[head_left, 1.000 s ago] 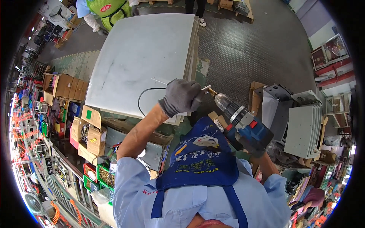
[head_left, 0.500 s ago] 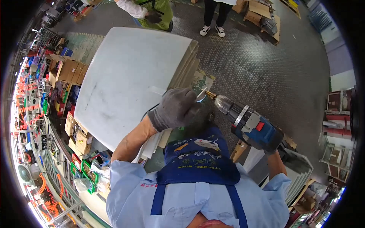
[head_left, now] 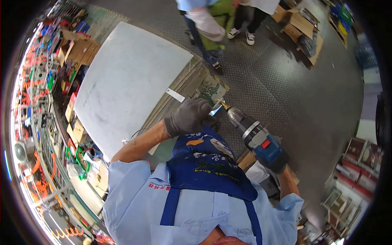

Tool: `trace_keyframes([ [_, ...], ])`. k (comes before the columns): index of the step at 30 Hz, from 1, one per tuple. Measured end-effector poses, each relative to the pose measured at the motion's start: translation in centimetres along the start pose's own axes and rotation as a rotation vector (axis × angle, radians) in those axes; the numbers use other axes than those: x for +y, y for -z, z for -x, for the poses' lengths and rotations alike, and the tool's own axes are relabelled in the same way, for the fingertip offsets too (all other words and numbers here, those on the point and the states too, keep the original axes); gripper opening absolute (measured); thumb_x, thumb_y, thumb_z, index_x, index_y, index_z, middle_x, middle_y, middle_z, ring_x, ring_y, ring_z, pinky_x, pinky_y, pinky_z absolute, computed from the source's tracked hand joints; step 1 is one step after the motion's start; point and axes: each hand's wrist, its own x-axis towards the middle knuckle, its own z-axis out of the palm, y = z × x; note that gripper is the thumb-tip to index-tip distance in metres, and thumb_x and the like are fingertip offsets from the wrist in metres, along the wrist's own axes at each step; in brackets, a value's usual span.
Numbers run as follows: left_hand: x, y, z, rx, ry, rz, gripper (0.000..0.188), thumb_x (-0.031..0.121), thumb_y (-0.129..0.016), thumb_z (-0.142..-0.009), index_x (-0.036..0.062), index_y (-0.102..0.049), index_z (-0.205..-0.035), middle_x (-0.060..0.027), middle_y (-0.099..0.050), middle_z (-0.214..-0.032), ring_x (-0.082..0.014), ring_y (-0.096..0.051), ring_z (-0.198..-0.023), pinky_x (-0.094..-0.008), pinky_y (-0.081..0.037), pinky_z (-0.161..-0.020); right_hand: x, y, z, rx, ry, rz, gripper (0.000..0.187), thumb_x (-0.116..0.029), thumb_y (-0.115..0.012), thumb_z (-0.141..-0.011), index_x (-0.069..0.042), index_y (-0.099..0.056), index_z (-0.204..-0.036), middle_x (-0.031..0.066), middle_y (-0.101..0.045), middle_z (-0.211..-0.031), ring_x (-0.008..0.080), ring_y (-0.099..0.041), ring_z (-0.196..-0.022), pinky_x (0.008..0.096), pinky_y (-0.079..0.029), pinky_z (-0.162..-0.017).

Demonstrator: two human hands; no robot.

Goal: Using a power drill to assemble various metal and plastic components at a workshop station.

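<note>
My left hand (head_left: pixel 189 117), in a dark grey glove, is closed on a thin metal strip (head_left: pixel 215 110). A pale strip end (head_left: pixel 175 95) sticks out on the hand's other side, over the edge of the panel stack; whether both are one piece is hidden by the glove. My right hand (head_left: pixel 279 162), gloved too, grips a blue and black cordless drill (head_left: pixel 261 141) by its handle. The drill's gold-coloured bit (head_left: pixel 225 105) points up and left, its tip right at the metal strip. Whether the tip touches the strip I cannot tell.
A stack of large whitish panels (head_left: pixel 130 77) stands to the left. A person in a green vest (head_left: pixel 220 24) is beyond it, with another person's legs (head_left: pixel 255 20) beside. Open cardboard boxes (head_left: pixel 302 28) lie far right, and crowded shelving (head_left: pixel 41 81) lines the left side.
The view has turned slightly. The person in the green vest has moved right, past the panel stack. The drill points more steeply upward, its bit still at the strip.
</note>
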Motion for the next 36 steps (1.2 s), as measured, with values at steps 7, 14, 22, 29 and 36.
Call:
trace_keyframes([
  [7,-2.2,-4.2,-2.2,0.194,0.140,0.126,0.022,0.011,-0.071,-0.074,0.0050,-0.051,-0.081,-0.0133,-0.053,-0.075,-0.0342,-0.054,-0.071,-0.0428,-0.041,-0.062,-3.7,8.6,-10.9,-0.162,0.250,0.233,0.040,-0.016,-0.080,-0.072,-0.008,-0.064,-0.107,0.0088,-0.066,-0.098,0.0164,-0.065,-0.094,0.0360,-0.054,-0.082],
  [14,-4.7,-1.7,-5.1,0.224,0.219,0.090,0.025,0.013,-0.070,-0.080,0.0031,-0.047,-0.079,-0.0156,-0.050,-0.073,-0.0370,-0.051,-0.070,-0.0438,-0.041,-0.062,-8.1,11.9,-19.2,-0.261,-0.381,-0.462,0.047,-0.029,-0.071,-0.080,-0.002,-0.062,-0.118,0.0085,-0.066,-0.106,0.0160,-0.064,-0.098,0.0356,-0.053,-0.082],
  [22,-5.5,4.0,-10.4,0.078,0.283,0.182,0.022,0.019,-0.069,-0.081,0.0033,-0.054,-0.079,-0.0147,-0.057,-0.074,-0.0340,-0.060,-0.070,-0.0452,-0.047,-0.064,-4.9,18.2,-23.1,-0.249,-0.233,-0.194,0.042,-0.027,-0.069,-0.082,-0.003,-0.062,-0.115,0.0073,-0.066,-0.104,0.0162,-0.064,-0.096,0.0357,-0.053,-0.082],
  [29,-12.2,7.8,-14.2,0.266,0.162,-0.038,0.023,0.017,-0.073,-0.077,0.0086,-0.052,-0.074,-0.0079,-0.051,-0.067,-0.0278,-0.054,-0.061,-0.0394,-0.041,-0.057,-4.1,16.7,-30.1,-0.197,-0.057,-0.005,0.038,-0.026,-0.068,-0.083,-0.004,-0.063,-0.113,0.0063,-0.066,-0.102,0.0165,-0.063,-0.094,0.0359,-0.053,-0.081],
  [36,-20.6,9.2,-16.1,0.358,0.331,-0.166,0.020,0.012,-0.071,-0.075,0.0075,-0.052,-0.073,-0.0075,-0.048,-0.065,-0.0285,-0.052,-0.060,-0.0414,-0.038,-0.057,-3.3,13.3,-44.6,-0.272,0.127,0.179,0.034,-0.025,-0.067,-0.084,-0.004,-0.064,-0.111,0.0053,-0.066,-0.101,0.0168,-0.063,-0.093,0.0360,-0.053,-0.081],
])
